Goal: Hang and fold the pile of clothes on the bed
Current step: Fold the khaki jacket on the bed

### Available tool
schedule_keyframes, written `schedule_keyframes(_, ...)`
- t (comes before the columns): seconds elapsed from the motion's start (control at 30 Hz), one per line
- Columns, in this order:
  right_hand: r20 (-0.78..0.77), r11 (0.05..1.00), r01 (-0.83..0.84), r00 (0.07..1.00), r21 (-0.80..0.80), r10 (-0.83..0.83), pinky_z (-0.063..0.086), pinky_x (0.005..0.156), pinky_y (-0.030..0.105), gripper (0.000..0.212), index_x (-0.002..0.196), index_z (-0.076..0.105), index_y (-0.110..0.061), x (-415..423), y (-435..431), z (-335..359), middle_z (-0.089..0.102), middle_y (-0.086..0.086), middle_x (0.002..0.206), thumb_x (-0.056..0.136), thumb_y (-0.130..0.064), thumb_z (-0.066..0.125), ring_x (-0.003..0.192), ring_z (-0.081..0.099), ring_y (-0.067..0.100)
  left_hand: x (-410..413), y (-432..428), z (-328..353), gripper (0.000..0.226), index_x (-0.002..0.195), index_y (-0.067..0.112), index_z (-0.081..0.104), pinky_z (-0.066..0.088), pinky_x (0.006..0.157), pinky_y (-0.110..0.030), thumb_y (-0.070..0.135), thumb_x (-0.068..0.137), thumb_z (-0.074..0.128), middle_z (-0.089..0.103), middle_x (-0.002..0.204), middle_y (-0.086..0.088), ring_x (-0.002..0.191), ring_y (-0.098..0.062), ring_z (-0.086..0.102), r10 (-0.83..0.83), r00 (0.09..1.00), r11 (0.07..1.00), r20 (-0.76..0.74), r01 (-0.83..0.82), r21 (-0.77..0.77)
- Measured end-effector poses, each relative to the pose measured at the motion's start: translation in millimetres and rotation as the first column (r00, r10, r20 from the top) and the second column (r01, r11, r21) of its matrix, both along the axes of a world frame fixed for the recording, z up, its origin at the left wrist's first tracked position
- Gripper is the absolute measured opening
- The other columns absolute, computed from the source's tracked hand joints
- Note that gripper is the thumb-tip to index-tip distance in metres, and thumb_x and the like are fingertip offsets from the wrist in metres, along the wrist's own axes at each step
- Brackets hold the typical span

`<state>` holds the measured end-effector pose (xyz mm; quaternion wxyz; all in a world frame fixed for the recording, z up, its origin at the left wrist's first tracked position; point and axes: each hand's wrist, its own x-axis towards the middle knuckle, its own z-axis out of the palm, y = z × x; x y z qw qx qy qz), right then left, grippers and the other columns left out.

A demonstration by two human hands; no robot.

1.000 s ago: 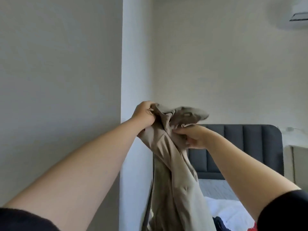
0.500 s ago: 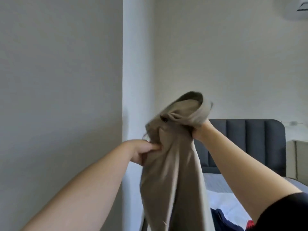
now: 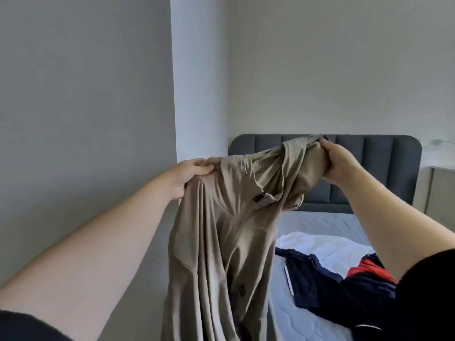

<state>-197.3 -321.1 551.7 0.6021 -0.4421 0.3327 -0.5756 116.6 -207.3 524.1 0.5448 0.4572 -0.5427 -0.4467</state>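
The left hand (image 3: 190, 177), at nine o'clock of the view, pinched a bunch of the beige shirt (image 3: 221, 230) between thumb and curled fingers. The right hand (image 3: 341, 163), toward two o'clock, gripped its twisted upper end. The shirt hung in the air between them, trailing down to six o'clock beside the bed (image 3: 317, 221), where the pile of clothes (image 3: 317, 281) lay at four o'clock. With the cloth twisted near the right grip, a hard pull could strain the buttons. A slack left pinch could drop that side, crumpling the shirt.
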Motion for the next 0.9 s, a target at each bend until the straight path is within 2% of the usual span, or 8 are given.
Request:
schedule_keyframes(0.1, -0.367, 0.961, 0.268, 0.902, 0.067, -0.225, 0.051, 0.087, 0.041, 0.04, 0.113, 0.053, -0.009, 16.5, -8.1, -49.0, 0.06, 0.008, 0.098, 0.092, -0.043, 0.055, 0.088, 0.058, 0.027, -14.9, -5.6, -12.1, 0.018, 0.096, 0.012, 0.064, 0.055, 0.074, -0.028, 0.008, 0.098, 0.046, 0.071, 0.085, -0.005, 0.076, -0.016, 0.068, 0.017, 0.994, 1.0, -0.104, -0.015, 0.021)
schedule_keyframes(0.23, -0.822, 0.949, 0.223, 0.566, 0.222, 0.059, 0.045, 0.067, 0.033, 0.037, 0.084, 0.054, -0.003, 47.7, 3.3, -135.7, 0.053, 0.012, 0.067, 0.099, -0.031, 0.035, 0.057, 0.047, 0.022, -32.9, -9.2, -25.8, 0.021, 0.084, 0.012, 0.062, 0.052, 0.071, -0.024, 0.01, 0.099, 0.046, 0.068, 0.074, -0.001, 0.069, -0.012, 0.066, 0.077, 0.986, 0.994, -0.148, -0.066, 0.083)
schedule_keyframes(0.33, -0.674, 0.897, -0.056, 0.64, 0.439, 0.37, 0.046, 0.059, 0.029, 0.081, 0.078, 0.059, 0.002, 55.0, 11.2, -173.5, 0.063, 0.013, 0.061, 0.096, -0.064, 0.015, 0.053, 0.056, 0.024, -36.3, -15.9, -24.3, 0.021, 0.082, 0.012, 0.06, 0.053, 0.082, -0.027, 0.01, 0.099, 0.047, 0.063, 0.081, -0.003, 0.074, -0.014, 0.062, 0.181, 0.959, 0.983, -0.22, -0.166, 0.084)
schedule_keyframes(0.5, -0.358, 0.699, -0.62, 0.6, 0.357, 0.715, 0.037, 0.106, 0.039, 0.107, 0.133, 0.049, 0.0, 70.7, 27.2, -174.3, 0.055, 0.018, 0.132, 0.075, -0.085, 0.02, 0.126, 0.048, 0.031, -33.2, -25.9, -19.1, 0.03, 0.126, 0.005, 0.057, 0.04, 0.107, -0.035, 0.006, 0.096, 0.052, 0.064, 0.106, -0.005, 0.107, -0.019, 0.057, 0.299, 0.887, 0.953, -0.351, -0.295, 0.065)
schedule_keyframes(0.6, -0.349, 0.707, -0.68, 0.625, 0.195, 0.698, 0.039, 0.107, 0.039, 0.067, 0.132, 0.049, -0.003, 84.4, 37.4, -164.7, 0.057, 0.014, 0.13, 0.091, -0.054, 0.04, 0.122, 0.051, 0.029, -33.5, -25.7, -18.3, 0.033, 0.128, 0.0, 0.055, 0.041, 0.105, -0.033, 0.006, 0.096, 0.053, 0.061, 0.124, -0.008, 0.11, -0.019, 0.057, 0.329, 0.884, 0.942, -0.331, -0.333, 0.046)
schedule_keyframes(0.67, -0.26, 0.789, -0.605, 0.749, 0.104, 0.609, 0.052, 0.085, 0.031, 0.023, 0.102, 0.063, -0.004, 86.4, 36.4, -145.8, 0.07, 0.009, 0.1, 0.097, -0.019, 0.047, 0.096, 0.063, 0.024, -31.2, -21.8, -15.6, 0.029, 0.124, 0.002, 0.057, 0.045, 0.099, -0.031, 0.005, 0.095, 0.054, 0.065, 0.106, -0.006, 0.105, -0.02, 0.058, 0.342, 0.913, 0.936, -0.223, -0.351, 0.002)
schedule_keyframes(0.77, -0.334, 0.964, -0.226, 0.928, -0.142, 0.169, 0.05, 0.064, 0.025, 0.022, 0.075, 0.058, -0.009, 68.7, 27.3, -81.8, 0.061, 0.004, 0.071, 0.096, -0.012, 0.054, 0.068, 0.056, 0.017, -15.5, -10.9, 18.3, 0.008, 0.096, 0.015, 0.061, 0.047, 0.079, -0.028, 0.011, 0.09, 0.062, 0.063, 0.086, -0.002, 0.083, -0.019, 0.058, 0.505, 0.801, 0.859, 0.321, -0.429, -0.279)
schedule_keyframes(0.9, -0.296, 0.751, 0.234, 0.815, -0.617, -0.498, 0.045, 0.066, 0.023, 0.013, 0.089, 0.064, -0.012, 38.5, 32.5, 43.8, 0.063, -0.003, 0.078, 0.093, -0.023, 0.06, 0.072, 0.057, 0.011, -27.2, 2.1, 106.8, 0.015, 0.09, 0.027, 0.063, 0.037, 0.052, -0.005, 0.021, 0.08, 0.072, 0.059, 0.065, 0.01, 0.057, 0.004, 0.053, 0.695, 0.657, 0.646, 0.293, -0.391, -0.655)
